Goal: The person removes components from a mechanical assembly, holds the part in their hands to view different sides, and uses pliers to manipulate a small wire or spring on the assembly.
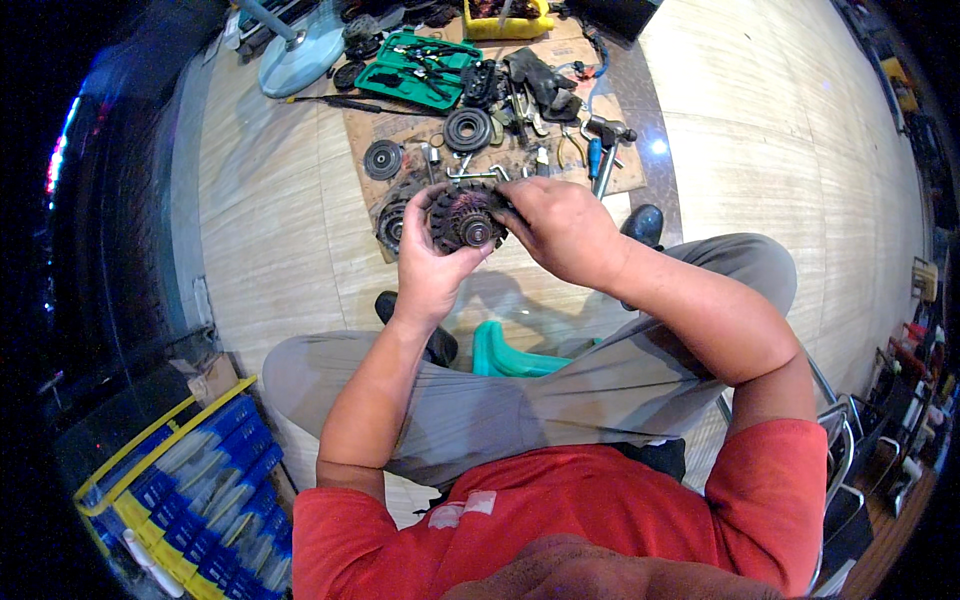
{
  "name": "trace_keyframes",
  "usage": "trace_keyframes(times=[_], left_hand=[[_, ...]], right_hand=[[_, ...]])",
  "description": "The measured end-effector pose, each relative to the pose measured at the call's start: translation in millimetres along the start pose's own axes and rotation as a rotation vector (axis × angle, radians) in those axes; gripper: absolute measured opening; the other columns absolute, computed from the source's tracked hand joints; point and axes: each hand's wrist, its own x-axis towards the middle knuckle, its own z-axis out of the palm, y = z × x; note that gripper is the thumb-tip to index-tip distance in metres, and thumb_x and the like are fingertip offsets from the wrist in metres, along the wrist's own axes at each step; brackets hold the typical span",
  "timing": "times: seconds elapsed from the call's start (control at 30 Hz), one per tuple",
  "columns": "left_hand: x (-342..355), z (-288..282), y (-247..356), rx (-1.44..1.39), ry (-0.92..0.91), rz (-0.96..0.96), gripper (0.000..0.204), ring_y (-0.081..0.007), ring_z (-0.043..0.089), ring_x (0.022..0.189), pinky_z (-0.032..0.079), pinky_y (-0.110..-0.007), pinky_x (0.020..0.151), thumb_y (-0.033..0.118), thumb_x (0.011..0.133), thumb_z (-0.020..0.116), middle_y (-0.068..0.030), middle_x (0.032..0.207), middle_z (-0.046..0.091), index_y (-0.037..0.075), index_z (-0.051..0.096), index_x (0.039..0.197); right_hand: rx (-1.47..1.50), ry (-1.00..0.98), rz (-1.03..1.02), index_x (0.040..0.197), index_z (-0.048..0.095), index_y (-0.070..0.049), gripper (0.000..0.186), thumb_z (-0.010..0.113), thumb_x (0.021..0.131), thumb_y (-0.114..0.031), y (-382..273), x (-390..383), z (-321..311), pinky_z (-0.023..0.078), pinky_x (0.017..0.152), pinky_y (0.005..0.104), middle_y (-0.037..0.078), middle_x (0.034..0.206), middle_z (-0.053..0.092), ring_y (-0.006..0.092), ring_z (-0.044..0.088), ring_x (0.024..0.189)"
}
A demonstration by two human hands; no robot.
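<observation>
Over the near edge of the cardboard I hold a dark, greasy rotor [466, 212] with a toothed rim, a reddish winding and a round bearing at its end, which points toward me. My left hand [432, 268] cups it from the left and below, thumb along the lower rim. My right hand [560, 228] grips its right edge with bent fingers; the fingertips are partly hidden. Just left of the rotor, a dark round housing [392, 228] lies on the cardboard, partly covered by my left hand. Beyond are a grooved pulley [467, 130] and a smaller ridged disc [383, 159].
The stained cardboard [405, 133] bears a green tool case [440, 92], dark gloves [545, 85], pliers [571, 150], a hammer [612, 130] and a blue-handled screwdriver [594, 155]. A yellow tray [520, 28] stands behind. Near my legs are a green stool [515, 358] and a blue-bin rack [225, 490].
</observation>
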Motion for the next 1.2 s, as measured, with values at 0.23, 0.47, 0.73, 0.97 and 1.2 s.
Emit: trace_keyframes(times=[0.23, 0.47, 0.73, 0.97, 1.2], left_hand=[[-0.7, 5.2, 6.8, 0.103, 0.021, -0.036, 0.068, -0.0165, 0.057, 0.103, 0.047, -0.030, 0.091, -0.005, 0.068, 0.075, -0.0100, 0.113, 0.057, 0.000, 0.040, 0.126], [-1.3, 4.6, 7.6, 0.125, 0.037, -0.068, 0.066, -0.0149, 0.057, 0.100, 0.048, -0.029, 0.088, -0.003, 0.068, 0.076, -0.0089, 0.110, 0.059, 0.000, 0.042, 0.124], [-0.1, -3.1, -0.7, 0.203, 0.058, -0.131, 0.066, -0.0160, 0.059, 0.098, 0.049, -0.029, 0.086, -0.002, 0.068, 0.076, -0.0099, 0.110, 0.060, -0.002, 0.043, 0.125], [-8.9, -1.0, -8.7, 0.034, 0.002, -0.170, 0.069, -0.0185, 0.058, 0.103, 0.048, -0.031, 0.090, -0.005, 0.067, 0.076, -0.0107, 0.113, 0.058, -0.002, 0.041, 0.126], [5.5, -11.9, 5.1, -0.308, -0.077, -0.066, 0.068, -0.0223, 0.057, 0.108, 0.048, -0.035, 0.093, -0.010, 0.072, 0.067, -0.0122, 0.120, 0.055, -0.001, 0.036, 0.132]], right_hand=[[-0.289, 0.028, -0.204, 0.079, 0.055, -0.005, 0.012, 0.058, 0.072, -0.015, -0.5, 0.3, -4.6, 0.052, 0.057, 0.0368, 0.010, 0.076, 0.058, 0.0265, 0.063, 0.069], [-0.408, -0.029, -0.210, 0.088, 0.057, -0.004, 0.019, 0.057, 0.072, -0.016, -8.5, -1.1, -2.4, 0.050, 0.055, 0.0333, 0.006, 0.077, 0.055, 0.0216, 0.060, 0.068], [-0.397, 0.001, -0.259, 0.072, 0.056, -0.007, 0.010, 0.058, 0.070, -0.016, -4.3, -0.5, 11.2, 0.051, 0.051, 0.0349, 0.008, 0.069, 0.057, 0.0241, 0.062, 0.064], [-0.448, 0.089, -0.113, 0.073, 0.057, -0.008, 0.008, 0.057, 0.075, -0.016, 26.0, 18.9, 5.8, 0.052, 0.054, 0.0374, 0.010, 0.071, 0.060, 0.0272, 0.064, 0.066], [-0.389, -0.104, 0.577, 0.087, 0.064, 0.000, 0.023, 0.062, 0.081, -0.022, 196.0, 31.8, 1.6, 0.053, 0.071, 0.0463, 0.021, 0.088, 0.067, 0.0384, 0.065, 0.082]])
